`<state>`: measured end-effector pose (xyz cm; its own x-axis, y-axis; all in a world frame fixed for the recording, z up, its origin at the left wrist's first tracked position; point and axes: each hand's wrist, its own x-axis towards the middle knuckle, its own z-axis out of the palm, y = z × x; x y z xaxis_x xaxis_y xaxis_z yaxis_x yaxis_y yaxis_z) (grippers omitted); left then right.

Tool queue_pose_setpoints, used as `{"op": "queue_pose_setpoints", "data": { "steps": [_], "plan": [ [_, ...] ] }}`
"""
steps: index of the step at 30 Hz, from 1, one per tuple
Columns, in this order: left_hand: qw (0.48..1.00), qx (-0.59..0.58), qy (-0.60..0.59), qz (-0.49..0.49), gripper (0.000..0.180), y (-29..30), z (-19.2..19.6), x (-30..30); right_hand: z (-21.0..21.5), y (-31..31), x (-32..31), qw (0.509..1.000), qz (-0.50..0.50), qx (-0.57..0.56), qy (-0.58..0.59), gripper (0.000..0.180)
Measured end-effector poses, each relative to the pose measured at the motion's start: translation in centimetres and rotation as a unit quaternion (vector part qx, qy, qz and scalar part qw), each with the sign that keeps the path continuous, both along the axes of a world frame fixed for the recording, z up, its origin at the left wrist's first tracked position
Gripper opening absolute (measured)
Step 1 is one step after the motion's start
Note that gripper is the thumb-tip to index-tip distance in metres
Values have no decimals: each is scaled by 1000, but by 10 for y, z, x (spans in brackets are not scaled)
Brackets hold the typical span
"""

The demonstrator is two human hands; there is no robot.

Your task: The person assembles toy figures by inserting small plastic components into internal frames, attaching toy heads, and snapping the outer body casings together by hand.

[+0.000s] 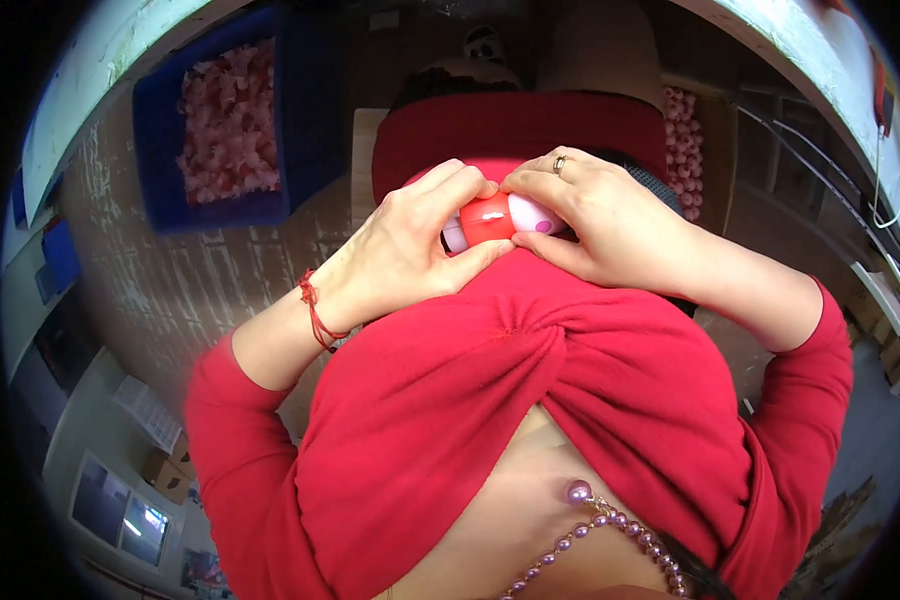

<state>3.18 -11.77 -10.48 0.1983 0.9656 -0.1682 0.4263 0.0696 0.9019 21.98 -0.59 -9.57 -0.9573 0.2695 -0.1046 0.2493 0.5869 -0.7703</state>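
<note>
Close in front of my body I hold a small rounded plastic piece [488,216], with a glossy red-orange middle and pale pink ends. A bright pink dot shows on its right end. My left hand [410,235] is closed round the left end, thumb below and fingers above. The other end is gripped by my right hand [615,220], with a ring on one finger and the thumb pressed beneath. My fingertips nearly meet over the middle. Both outer ends are partly hidden by my hands, and I cannot tell exactly what kind of thing it is.
Beyond my left hand stands a blue bin [285,110] with many pink and red pieces [228,120] in it. At the right of my lap, a box [718,150] holds many small round pink pieces [683,145]. A pale curved table edge [770,45] crosses the upper right.
</note>
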Motion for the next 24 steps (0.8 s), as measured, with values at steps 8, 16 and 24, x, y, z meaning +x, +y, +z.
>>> {"op": "queue_pose_setpoints", "data": {
  "steps": [8, 16, 24],
  "plan": [
    [992, -87, -56, 69, 33, 3, -1, -4, 4, 13, -9, 989, -42, -134, -51, 41],
    [806, -191, -503, 247, 24, 20, -17, 4, -16, 20, -25, 655, -310, -662, 192, 45],
    [753, -176, -567, 285, 28, 36, -17, 27, -24, 24, -35, 663, -349, -613, 252, 45]
  ]
}}
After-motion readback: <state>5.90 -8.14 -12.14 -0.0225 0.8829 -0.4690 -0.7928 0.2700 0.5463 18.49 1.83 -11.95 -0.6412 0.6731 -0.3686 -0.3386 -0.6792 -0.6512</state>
